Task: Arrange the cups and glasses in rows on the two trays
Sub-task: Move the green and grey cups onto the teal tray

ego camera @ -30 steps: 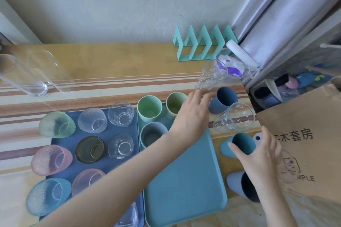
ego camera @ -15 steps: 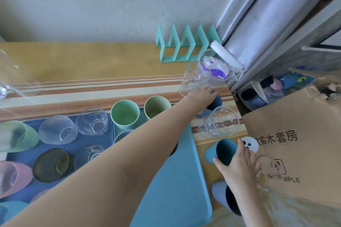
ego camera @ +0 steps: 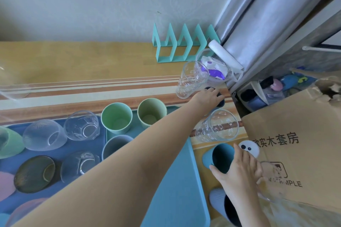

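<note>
Since a second ago we are stretching our left hand (ego camera: 207,97) further out — it is now curling down over the navy cup (ego camera: 217,97) beyond the teal tray (ego camera: 177,190), whose second row is waiting on it; whether that grip is closed we cannot tell. Our right hand (ego camera: 239,169) is wrapping, fingers spread, around the teal cup (ego camera: 219,158) — both cups still off the tray.

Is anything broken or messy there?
Nothing looks broken or spilled. One odd thing: the cardboard box beside the table has a torn top corner. Several cups, like the clear printed glass, are off the light blue tray, not yet in rows.
</note>
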Tool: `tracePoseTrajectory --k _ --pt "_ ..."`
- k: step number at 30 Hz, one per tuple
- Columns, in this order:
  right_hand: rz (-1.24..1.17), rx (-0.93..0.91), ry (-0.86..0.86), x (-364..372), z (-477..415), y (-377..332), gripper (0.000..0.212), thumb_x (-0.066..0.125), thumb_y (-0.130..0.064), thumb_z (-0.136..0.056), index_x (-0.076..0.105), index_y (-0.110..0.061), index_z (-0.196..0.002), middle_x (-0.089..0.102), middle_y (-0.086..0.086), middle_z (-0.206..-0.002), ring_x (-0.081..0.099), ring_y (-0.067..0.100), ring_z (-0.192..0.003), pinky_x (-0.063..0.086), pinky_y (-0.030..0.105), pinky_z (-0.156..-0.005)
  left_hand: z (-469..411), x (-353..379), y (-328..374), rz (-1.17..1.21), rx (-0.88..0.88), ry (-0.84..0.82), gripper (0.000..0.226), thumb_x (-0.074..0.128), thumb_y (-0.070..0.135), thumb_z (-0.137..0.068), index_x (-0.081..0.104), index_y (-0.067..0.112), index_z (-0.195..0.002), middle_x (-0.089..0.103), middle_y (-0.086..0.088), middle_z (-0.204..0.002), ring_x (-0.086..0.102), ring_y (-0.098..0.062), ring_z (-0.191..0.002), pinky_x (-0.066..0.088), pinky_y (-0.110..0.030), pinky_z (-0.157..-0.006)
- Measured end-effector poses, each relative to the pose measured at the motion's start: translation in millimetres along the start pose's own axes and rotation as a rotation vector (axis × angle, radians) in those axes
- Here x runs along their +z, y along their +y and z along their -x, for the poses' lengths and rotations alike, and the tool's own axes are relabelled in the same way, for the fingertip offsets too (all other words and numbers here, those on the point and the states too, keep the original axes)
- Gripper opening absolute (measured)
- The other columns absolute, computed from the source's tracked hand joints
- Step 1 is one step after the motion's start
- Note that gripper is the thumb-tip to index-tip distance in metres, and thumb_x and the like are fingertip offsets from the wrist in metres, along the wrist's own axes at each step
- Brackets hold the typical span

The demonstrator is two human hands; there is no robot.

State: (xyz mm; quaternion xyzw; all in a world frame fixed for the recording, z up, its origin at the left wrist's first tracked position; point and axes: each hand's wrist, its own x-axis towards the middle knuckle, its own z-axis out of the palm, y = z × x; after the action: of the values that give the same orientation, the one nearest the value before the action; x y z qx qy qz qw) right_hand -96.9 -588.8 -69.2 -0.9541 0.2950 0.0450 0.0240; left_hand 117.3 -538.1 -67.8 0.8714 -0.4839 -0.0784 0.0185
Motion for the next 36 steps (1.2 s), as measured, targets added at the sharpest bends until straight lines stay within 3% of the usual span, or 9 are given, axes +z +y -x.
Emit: tracePoseTrajectory --k 5,7,13,16,22,25,29,32,36 --pt "-0.020 -0.024 0.044 4 0 0 0.098 0.088 -0.040 -0.046 0.049 0.000 -0.126 0.060 0.021 -0.112 0.051 0.041 -0.111 0.017 0.045 -0.098 6 9 1 0.058 -0.062 0.036 0.063 0.049 0.006 -0.090 0.018 0.007 -0.144 0.037 -0.013 -0.136 0.041 -0.027 -0.122 0.041 -0.034 -0.090" --pt "-0.019 -0.039 0.046 3 0 -1 0.099 0.088 -0.040 -0.046 0.048 0.000 -0.127 0.060 0.020 -0.113 0.049 0.040 -0.112 0.017 0.045 -0.099 10 11 0 0.022 -0.054 0.041 0.065 0.046 0.007 -0.091 0.013 0.008 -0.146 0.035 -0.016 -0.136 0.037 -0.029 -0.123 0.037 -0.035 -0.097" --pt "-0.022 -0.070 0.061 4 2 1 0.098 0.088 -0.039 -0.046 0.048 0.000 -0.127 0.060 0.020 -0.112 0.050 0.040 -0.110 0.024 0.050 -0.098 11 12 -4 -0.141 0.013 0.093 0.059 0.052 0.010 -0.087 0.027 0.018 -0.140 0.021 -0.018 -0.146 0.018 -0.033 -0.136 0.019 -0.040 -0.112" --pt "-0.046 -0.081 0.055 6 1 1 0.096 0.089 -0.037 -0.046 0.049 -0.001 -0.126 0.060 0.020 -0.112 0.051 0.041 -0.110 0.029 0.052 -0.098 11 7 -5 -0.154 0.019 0.063 0.070 0.062 0.008 -0.081 0.024 0.014 -0.139 0.031 -0.018 -0.139 0.030 -0.031 -0.129 0.026 -0.037 -0.108" --pt "-0.127 -0.101 0.071 -8 2 -2 0.089 0.088 -0.025 -0.051 0.047 0.003 -0.125 0.056 0.023 -0.117 0.049 0.042 -0.114 0.029 0.053 -0.103 27 -34 -6 -0.123 -0.015 0.259 0.080 0.068 0.002 -0.071 0.024 0.013 -0.137 0.030 -0.016 -0.138 0.035 -0.029 -0.125 0.029 -0.033 -0.105" --pt "-0.195 -0.068 0.071 -29 13 1 0.090 0.088 -0.021 -0.053 0.044 0.003 -0.128 0.052 0.024 -0.120 0.047 0.043 -0.114 0.034 0.054 -0.098 57 -67 0 -0.023 0.010 0.367 0.082 0.069 0.001 -0.065 0.029 0.015 -0.136 0.034 -0.015 -0.135 0.037 -0.028 -0.122 0.033 -0.033 -0.100" --pt "-0.447 -0.061 0.089 -66 40 2 0.094 0.086 -0.011 -0.057 0.035 -0.008 -0.135 0.043 0.016 -0.123 0.036 0.027 -0.118 0.036 0.047 -0.095 131 -98 5 0.376 -0.079 0.597 0.079 0.076 0.003 -0.056 0.044 0.017 -0.127 0.043 -0.012 -0.122 0.046 -0.029 -0.106 0.046 -0.038 -0.083" --pt "-0.558 -0.120 0.125 -82 64 -10 0.097 0.087 -0.008 -0.052 0.036 -0.011 -0.135 0.042 0.012 -0.121 0.034 0.020 -0.117 0.037 0.044 -0.093 203 -94 10 0.588 -0.214 0.525 0.082 0.080 0.011 -0.054 0.045 0.019 -0.127 0.041 -0.006 -0.121 0.045 -0.024 -0.107 0.042 -0.032 -0.089" --pt "-0.566 -0.222 0.067 -71 81 -32 0.095 0.088 -0.014 -0.052 0.039 -0.007 -0.134 0.046 0.008 -0.118 0.039 0.017 -0.114 0.034 0.026 -0.087 272 -50 27 0.576 -0.362 0.421 0.082 0.078 0.021 -0.053 0.042 0.027 -0.126 0.041 0.002 -0.118 0.045 -0.020 -0.106 0.044 -0.034 -0.088"
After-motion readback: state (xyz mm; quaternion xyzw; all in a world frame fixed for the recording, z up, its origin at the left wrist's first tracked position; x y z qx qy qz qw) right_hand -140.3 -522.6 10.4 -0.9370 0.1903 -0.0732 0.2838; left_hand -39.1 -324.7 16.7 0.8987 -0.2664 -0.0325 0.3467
